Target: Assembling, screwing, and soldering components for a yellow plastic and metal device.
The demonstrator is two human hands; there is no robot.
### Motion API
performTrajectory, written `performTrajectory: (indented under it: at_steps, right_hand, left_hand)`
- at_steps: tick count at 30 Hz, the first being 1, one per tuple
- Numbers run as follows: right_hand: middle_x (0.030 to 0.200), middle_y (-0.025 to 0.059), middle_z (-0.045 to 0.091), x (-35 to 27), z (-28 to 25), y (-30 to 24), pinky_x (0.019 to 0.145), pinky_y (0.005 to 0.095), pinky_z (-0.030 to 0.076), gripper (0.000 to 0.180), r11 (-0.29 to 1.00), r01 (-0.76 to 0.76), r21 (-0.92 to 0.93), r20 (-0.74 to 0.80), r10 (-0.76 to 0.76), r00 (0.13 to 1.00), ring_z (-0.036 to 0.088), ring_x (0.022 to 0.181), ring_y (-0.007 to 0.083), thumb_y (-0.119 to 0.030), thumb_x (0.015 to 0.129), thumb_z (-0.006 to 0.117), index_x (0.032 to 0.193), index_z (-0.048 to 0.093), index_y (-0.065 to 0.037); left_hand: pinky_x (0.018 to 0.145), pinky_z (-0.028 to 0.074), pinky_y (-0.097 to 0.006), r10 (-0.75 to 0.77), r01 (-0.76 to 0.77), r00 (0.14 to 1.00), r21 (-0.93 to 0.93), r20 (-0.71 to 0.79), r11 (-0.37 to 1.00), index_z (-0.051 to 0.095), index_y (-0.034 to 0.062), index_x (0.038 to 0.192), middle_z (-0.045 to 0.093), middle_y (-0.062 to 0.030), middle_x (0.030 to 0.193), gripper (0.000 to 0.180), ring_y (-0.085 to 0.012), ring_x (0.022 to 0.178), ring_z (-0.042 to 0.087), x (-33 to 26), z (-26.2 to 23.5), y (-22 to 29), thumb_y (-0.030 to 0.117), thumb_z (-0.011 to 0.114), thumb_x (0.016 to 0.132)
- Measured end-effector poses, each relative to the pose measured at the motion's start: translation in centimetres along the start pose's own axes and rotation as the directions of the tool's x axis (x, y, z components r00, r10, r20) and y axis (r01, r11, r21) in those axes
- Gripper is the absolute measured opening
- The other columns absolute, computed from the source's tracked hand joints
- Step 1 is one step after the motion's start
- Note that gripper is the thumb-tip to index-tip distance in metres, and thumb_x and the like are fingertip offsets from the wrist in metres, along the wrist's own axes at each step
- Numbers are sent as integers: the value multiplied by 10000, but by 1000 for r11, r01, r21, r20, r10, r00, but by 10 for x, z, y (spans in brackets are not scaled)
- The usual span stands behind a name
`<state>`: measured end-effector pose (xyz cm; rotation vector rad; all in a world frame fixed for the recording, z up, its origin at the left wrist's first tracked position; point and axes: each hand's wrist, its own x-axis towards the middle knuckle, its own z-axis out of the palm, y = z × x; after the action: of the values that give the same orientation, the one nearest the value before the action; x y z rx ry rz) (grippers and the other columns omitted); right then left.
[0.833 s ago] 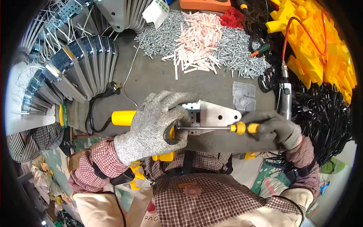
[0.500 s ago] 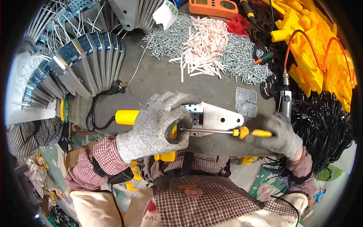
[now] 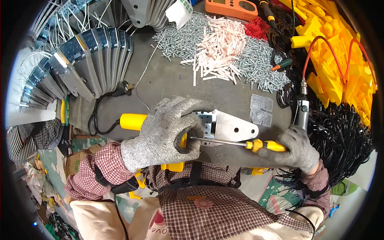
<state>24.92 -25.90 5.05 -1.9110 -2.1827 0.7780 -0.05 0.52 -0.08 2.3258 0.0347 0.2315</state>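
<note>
My left hand (image 3: 162, 134), in a grey knit glove, is closed round a yellow plastic housing (image 3: 132, 121) with a black power cord behind it. A pale metal bracket (image 3: 235, 127) with two dark holes sticks out of this piece to the right, beside a perforated metal plate (image 3: 206, 122). Gloved too, my right hand (image 3: 298, 148) grips the yellow-and-black handle of a screwdriver (image 3: 228, 142). Its shaft runs left along the bracket's near edge, and the tip meets the piece by my left fingers, where the exact contact is hidden.
Screws (image 3: 182, 42), pale pink strips (image 3: 220, 48) and red bits (image 3: 256, 29) lie heaped at the back. Stacked metal brackets (image 3: 92, 60) stand left. At right are a powered driver (image 3: 303, 112) on a red hose, yellow plastic parts (image 3: 316, 32) and black cords (image 3: 336, 140).
My right hand has shifted slightly on the screwdriver, and the handle now tilts lower at its right end. The left hand keeps its hold. The whole view has moved a little.
</note>
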Motion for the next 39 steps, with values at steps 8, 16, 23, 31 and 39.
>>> performTrajectory:
  at_steps: [8,16,23,31,39]
  right_hand:
    - [1203,99,655,10,17,24,893,321,526,557,-149,-405,902,430,223,875,636,1039,163,-196,857,637,1363,580,30]
    - [1127,54,693,12,5,6,850,346,537,420,649,-254,717,110,253,961,669,976,248,-173,856,719,1265,698,-80]
    - [1105,65,705,11,16,16,836,317,541,527,-170,-330,928,367,275,889,680,925,189,-139,856,728,1358,603,-36]
    - [861,-25,583,3,-3,-2,722,335,495,366,971,128,-201,-72,-145,987,565,769,174,-206,796,767,1160,743,-172]
    - [931,48,667,12,6,20,628,281,491,425,248,-245,937,182,251,951,544,664,136,-146,968,586,1386,579,-74]
  left_hand:
    - [923,458,-497,-13,11,1000,84,14,996,612,119,800,613,-89,1307,237,-341,1090,594,4,-1,4,179,761,627]
    - [909,464,-480,-13,13,1000,30,-6,999,612,126,803,618,-70,1294,241,-324,1076,597,2,-1,3,180,762,622]
    - [886,457,-490,12,-13,1000,41,14,999,601,121,808,632,-107,1294,250,-347,1068,599,5,1,3,152,752,611]
    - [889,464,-457,38,-37,999,38,-30,999,611,132,809,635,-77,1324,227,-315,1061,615,0,0,0,154,758,638]
    - [900,457,-455,6,-2,997,59,-73,998,593,148,793,638,-65,1323,200,-322,1065,602,-4,3,-2,150,741,658]
